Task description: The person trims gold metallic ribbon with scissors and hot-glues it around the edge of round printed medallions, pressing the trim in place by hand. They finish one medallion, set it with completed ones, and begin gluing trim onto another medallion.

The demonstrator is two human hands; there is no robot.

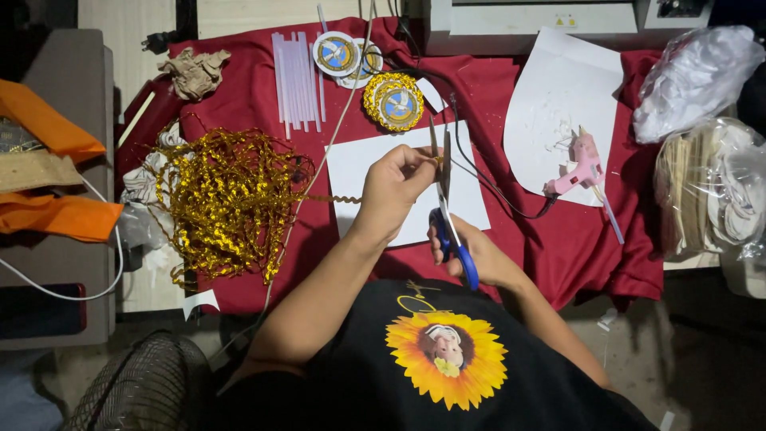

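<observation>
We look down at a worktop draped in a red cloth (590, 239). Our left hand (395, 187) pinches a strand of gold ric-rac trim (331, 199) over a white sheet of paper (359, 172) near the middle. Our right hand (471, 251) grips blue-handled scissors (447, 207), blades raised and parted at the strand. The tangled pile of gold trim (227, 199) lies toward the left edge. A pink glue gun (578, 168) rests on a second white sheet (558, 96) toward the right edge. Glue sticks (297, 76) and round gold-edged badges (395, 102) sit near the far edge.
</observation>
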